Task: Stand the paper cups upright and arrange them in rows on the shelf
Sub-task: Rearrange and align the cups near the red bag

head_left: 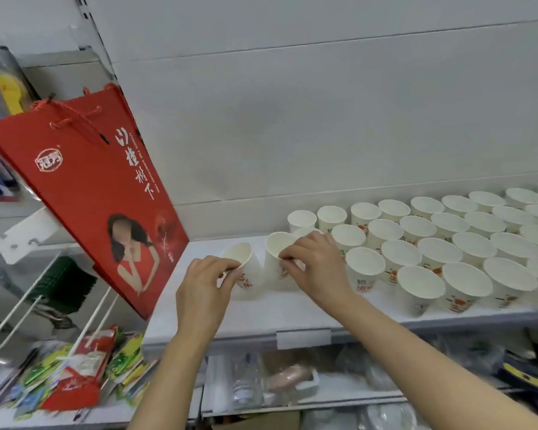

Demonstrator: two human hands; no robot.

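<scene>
Two white paper cups with red print stand near the left end of the white shelf (292,315). My left hand (204,291) pinches the rim of the left cup (246,274), which leans a little to the left. My right hand (316,265) pinches the front rim of the right cup (275,265); this cup stands beside the rows. Several upright cups in rows (448,240) fill the shelf from the middle to the right edge. Part of one cup is hidden behind my right hand.
A red paper gift bag (94,187) leans at the shelf's left end, close to the left cup. The white back wall (292,119) rises behind the rows. Below the shelf lie packets (75,373) and plastic-wrapped goods (277,380).
</scene>
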